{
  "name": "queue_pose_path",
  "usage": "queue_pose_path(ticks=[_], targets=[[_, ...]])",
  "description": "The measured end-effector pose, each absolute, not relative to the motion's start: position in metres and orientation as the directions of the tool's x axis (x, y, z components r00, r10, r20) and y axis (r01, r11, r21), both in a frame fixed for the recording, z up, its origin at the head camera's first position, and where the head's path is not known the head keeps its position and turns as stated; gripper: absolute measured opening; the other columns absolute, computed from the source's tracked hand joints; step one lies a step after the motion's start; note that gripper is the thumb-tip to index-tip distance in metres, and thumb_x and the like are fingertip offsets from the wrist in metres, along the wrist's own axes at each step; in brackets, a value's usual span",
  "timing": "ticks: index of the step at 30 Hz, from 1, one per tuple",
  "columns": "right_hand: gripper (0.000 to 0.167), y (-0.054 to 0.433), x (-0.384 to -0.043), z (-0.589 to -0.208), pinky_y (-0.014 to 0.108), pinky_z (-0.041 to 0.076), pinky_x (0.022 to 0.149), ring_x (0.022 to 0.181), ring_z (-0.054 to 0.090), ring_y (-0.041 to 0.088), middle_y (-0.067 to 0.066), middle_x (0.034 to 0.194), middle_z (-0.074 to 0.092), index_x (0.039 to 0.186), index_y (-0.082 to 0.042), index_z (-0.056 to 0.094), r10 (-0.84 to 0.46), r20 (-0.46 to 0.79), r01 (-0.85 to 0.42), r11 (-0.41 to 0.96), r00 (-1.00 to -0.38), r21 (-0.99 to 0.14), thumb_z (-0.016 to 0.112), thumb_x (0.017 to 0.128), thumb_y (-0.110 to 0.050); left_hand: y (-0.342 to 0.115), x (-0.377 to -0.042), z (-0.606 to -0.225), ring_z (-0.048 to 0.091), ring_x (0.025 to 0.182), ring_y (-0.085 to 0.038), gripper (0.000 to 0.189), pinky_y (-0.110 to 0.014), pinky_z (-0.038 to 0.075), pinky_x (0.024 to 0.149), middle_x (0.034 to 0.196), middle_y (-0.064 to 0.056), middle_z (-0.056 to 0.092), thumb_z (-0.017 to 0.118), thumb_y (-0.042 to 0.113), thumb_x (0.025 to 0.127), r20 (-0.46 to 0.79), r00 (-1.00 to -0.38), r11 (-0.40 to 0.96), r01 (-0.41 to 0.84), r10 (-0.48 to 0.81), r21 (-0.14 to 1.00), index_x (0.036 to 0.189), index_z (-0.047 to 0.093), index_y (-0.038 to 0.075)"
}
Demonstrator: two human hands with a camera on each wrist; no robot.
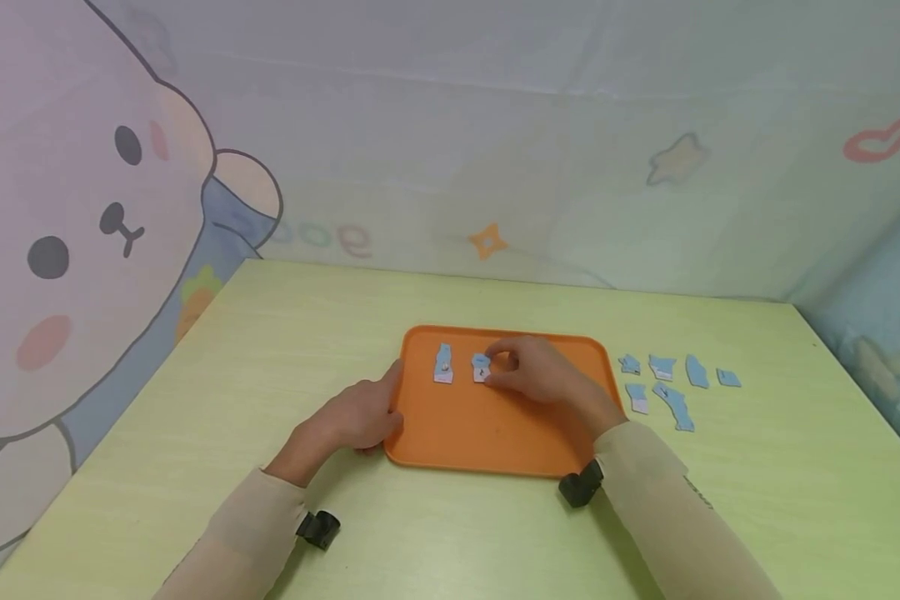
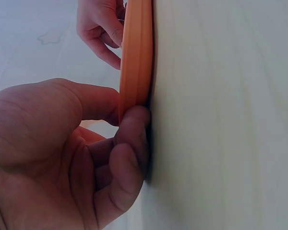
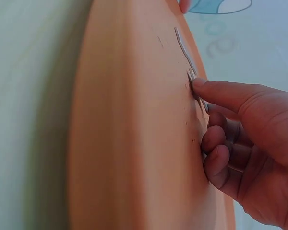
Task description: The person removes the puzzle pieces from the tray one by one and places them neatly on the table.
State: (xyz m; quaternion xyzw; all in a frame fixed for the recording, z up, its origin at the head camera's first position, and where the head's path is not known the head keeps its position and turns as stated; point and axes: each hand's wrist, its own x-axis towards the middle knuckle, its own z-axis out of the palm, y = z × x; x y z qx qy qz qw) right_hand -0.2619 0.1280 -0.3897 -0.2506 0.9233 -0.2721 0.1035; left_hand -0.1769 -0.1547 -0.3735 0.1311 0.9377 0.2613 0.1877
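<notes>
An orange tray [image 1: 457, 433] lies on the table, and my left hand [image 1: 360, 414] grips its left edge. In the left wrist view, the thumb and curled fingers hold the tray rim [image 2: 137, 57] between them. Over the tray, my right hand [image 1: 534, 371] pinches a small blue and pale pink puzzle piece [image 1: 481, 367] between thumb and forefinger, close to the tray surface. The right wrist view shows this piece edge-on under the thumb. To its left, a taller jigsaw piece [image 1: 443, 365] in the same colours lies flat on the tray.
Right of the tray, several more puzzle pieces lie loose on the light wooden table, among them a long curved piece [image 1: 675, 407] and a small one [image 1: 728, 377] farthest right. Behind the table hangs a cloth printed with a bear [image 1: 90, 275] and stars.
</notes>
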Motion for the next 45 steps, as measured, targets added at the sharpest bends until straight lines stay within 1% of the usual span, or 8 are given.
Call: queue_pose_path(ticks=[8,13,20,28,36,39,45], targets=[[0.041,0.131,-0.262,-0.391,0.032,0.037,0.069,0.072,0.046,0.016,-0.001,0.075,0.051,0.134,-0.013,0.072,-0.527,-0.045,-0.414,0.714,-0.848,-0.564,0.076,0.096,-0.028,-0.156,-0.177,-0.375,0.048,0.047,-0.015,0.079,-0.025,0.040,0.049,0.058,-0.002,0.052,0.048,0.007,0.098,-0.293,-0.897,0.834,0.131,0.330,0.536,0.168,0.010,-0.001],[0.042,0.135,-0.258,-0.387,0.031,0.035,0.065,0.068,0.044,0.015,-0.002,0.074,0.048,0.136,-0.014,0.071,-0.515,-0.050,-0.397,0.715,-0.856,-0.575,0.075,0.097,-0.028,-0.155,-0.177,-0.374,0.048,0.047,-0.015,0.080,-0.025,0.040,0.050,0.059,-0.002,0.053,0.048,0.008,0.099,-0.301,-0.898,0.838,0.123,0.322,0.532,0.168,0.010,0.000],[0.041,0.144,-0.251,-0.380,0.030,0.038,0.064,0.070,0.047,0.016,0.000,0.079,0.053,0.137,-0.011,0.070,-0.493,-0.054,-0.363,0.706,-0.869,-0.608,0.073,0.098,-0.025,-0.155,-0.176,-0.373,0.049,0.048,-0.015,0.079,-0.026,0.041,0.050,0.060,-0.003,0.053,0.048,0.008,0.099,-0.298,-0.899,0.840,0.126,0.322,0.527,0.168,0.010,-0.001],[0.042,0.157,-0.245,-0.376,0.029,0.041,0.059,0.063,0.049,0.015,0.000,0.072,0.054,0.137,-0.008,0.068,-0.476,-0.043,-0.356,0.712,-0.878,-0.605,0.073,0.098,-0.023,-0.155,-0.178,-0.375,0.049,0.047,-0.015,0.079,-0.026,0.041,0.050,0.060,-0.003,0.054,0.049,0.008,0.099,-0.298,-0.900,0.844,0.126,0.318,0.520,0.168,0.011,0.000],[0.039,0.169,-0.239,-0.376,0.027,0.033,0.056,0.057,0.040,0.013,-0.004,0.065,0.044,0.133,-0.010,0.072,-0.459,-0.005,-0.369,0.719,-0.888,-0.590,0.076,0.097,-0.022,-0.155,-0.177,-0.373,0.049,0.048,-0.015,0.080,-0.026,0.041,0.050,0.060,-0.002,0.054,0.049,0.009,0.099,-0.306,-0.898,0.845,0.120,0.317,0.522,0.168,0.009,0.000],[0.038,0.173,-0.235,-0.376,0.027,0.033,0.056,0.056,0.040,0.013,-0.004,0.065,0.044,0.132,-0.010,0.072,-0.460,0.012,-0.377,0.712,-0.888,-0.593,0.076,0.096,-0.021,-0.155,-0.177,-0.373,0.049,0.048,-0.015,0.080,-0.026,0.041,0.050,0.060,-0.003,0.054,0.049,0.008,0.099,-0.301,-0.898,0.844,0.125,0.319,0.522,0.168,0.010,-0.001],[0.039,0.178,-0.229,-0.376,0.028,0.037,0.058,0.062,0.046,0.014,-0.003,0.069,0.051,0.133,-0.010,0.071,-0.445,0.007,-0.361,0.717,-0.895,-0.597,0.076,0.096,-0.023,-0.155,-0.177,-0.372,0.050,0.048,-0.015,0.080,-0.026,0.042,0.050,0.061,-0.003,0.054,0.048,0.007,0.098,-0.297,-0.896,0.839,0.133,0.329,0.527,0.167,0.010,-0.002]])
